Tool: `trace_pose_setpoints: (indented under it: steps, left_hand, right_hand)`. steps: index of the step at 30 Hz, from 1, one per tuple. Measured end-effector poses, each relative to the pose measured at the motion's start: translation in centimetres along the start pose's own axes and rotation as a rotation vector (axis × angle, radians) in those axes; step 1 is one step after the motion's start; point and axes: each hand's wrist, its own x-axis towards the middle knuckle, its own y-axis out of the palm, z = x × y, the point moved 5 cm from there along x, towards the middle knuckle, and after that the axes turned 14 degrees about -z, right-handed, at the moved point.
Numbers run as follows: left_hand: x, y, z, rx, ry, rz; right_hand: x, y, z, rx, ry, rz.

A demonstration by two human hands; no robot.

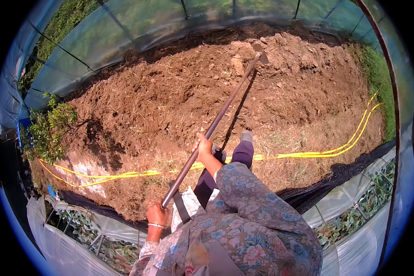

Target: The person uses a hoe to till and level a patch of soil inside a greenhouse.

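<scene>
A long-handled hoe slants across the view, its brown handle running from lower left up to the far soil. Near the butt end, my left hand, with a pale band at the wrist, is wrapped around the handle. Further up, my right hand grips the same handle above my legs. The metal hoe blade is at the far side of the bed, over the loose brown soil; whether it touches the ground I cannot tell. The handle's dark shadow falls on the soil to its right.
Yellow hoses cross the ground at my feet, near my shoe. A leafy shrub grows at left. Plastic sheeting walls the far side. Black netting and low plastic tunnels with plants lie behind me.
</scene>
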Motion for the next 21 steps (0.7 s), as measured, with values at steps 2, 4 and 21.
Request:
trace_pose_setpoints:
  steps: [2, 4, 21]
  left_hand:
    - [-6.9, 1.4, 3.7, 0.074, -0.291, 0.064]
    - [-11.0, -1.1, 7.9, 0.161, -0.332, 0.054]
    - [-2.1, 3.9, 1.7, 0.202, -0.011, -0.178]
  right_hand:
    - [0.3, -2.1, -8.5, -0.326, 0.161, -0.088]
    - [-5.0, -1.2, -13.6, -0.255, 0.362, 0.022]
    - [0.6, -3.4, -1.5, -0.060, 0.332, 0.081]
